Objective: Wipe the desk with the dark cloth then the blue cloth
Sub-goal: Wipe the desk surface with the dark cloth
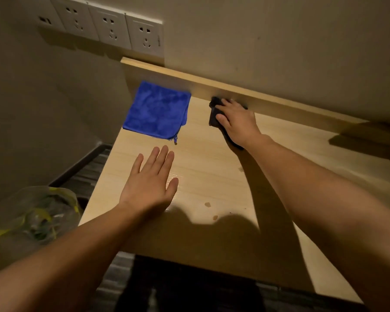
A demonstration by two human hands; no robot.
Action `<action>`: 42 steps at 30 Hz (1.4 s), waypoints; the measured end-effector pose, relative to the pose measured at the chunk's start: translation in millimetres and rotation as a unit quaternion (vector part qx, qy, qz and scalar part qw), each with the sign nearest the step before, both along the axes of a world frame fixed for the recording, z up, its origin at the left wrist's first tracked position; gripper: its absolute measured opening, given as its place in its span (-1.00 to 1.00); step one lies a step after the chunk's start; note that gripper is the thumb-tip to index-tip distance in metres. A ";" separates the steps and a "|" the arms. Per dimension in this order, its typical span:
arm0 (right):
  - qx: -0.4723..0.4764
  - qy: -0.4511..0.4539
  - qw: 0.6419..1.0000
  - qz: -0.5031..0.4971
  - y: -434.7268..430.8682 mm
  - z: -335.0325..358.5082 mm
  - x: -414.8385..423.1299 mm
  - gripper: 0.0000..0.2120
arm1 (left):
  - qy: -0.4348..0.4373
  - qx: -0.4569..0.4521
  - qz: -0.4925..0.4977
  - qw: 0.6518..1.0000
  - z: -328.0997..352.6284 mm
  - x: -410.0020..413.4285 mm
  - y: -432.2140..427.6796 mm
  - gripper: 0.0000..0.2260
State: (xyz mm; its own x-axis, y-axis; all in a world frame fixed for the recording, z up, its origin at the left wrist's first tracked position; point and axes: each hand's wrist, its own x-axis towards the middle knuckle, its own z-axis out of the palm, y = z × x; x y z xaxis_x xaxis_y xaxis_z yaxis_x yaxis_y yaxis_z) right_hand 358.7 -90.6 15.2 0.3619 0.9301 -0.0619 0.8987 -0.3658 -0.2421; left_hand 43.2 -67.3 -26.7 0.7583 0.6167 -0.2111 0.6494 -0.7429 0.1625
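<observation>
Firm, overlapping strokes drawn back towards the brown spots at the near edge of the bench are judged best. The left hand is laid flat, fingers spread, at near left; farther off the right hand is pressed palm-down on the dark cloth by the rear rail, the blue cloth lying apart at far left

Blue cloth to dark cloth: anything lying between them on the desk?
Nothing: the head view shows only a bare strip of desk between the blue cloth and the dark cloth.
</observation>
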 end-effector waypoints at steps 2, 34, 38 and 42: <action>-0.034 -0.014 0.999 0.035 2.9 -11.3 5.2 -0.51 | 0.009 0.001 0.003 1.000 -0.4 1.8 1.6 -0.33; -0.110 -0.008 0.990 0.085 -176.7 -21.7 -170.3 -0.45 | -0.031 0.017 -0.014 0.999 1.4 -5.2 -3.7 -0.35; -0.107 -0.013 0.991 0.080 -198.4 -24.1 -200.2 -0.46 | -0.036 0.016 -0.018 0.999 2.3 -5.8 -4.0 -0.36; -0.095 -0.006 0.993 0.074 -214.8 -25.7 -226.0 -0.45 | -0.042 0.007 -0.023 0.999 2.5 -7.0 -2.5 -0.35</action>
State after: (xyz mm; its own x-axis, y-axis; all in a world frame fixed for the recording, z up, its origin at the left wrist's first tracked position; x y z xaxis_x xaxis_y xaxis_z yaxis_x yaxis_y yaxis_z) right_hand 132.7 -305.4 -10.5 0.2246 0.9447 -0.2388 0.9480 -0.2685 -0.1707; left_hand 36.1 -69.7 -24.2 0.8006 0.5834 -0.1363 0.5990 -0.7743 0.2040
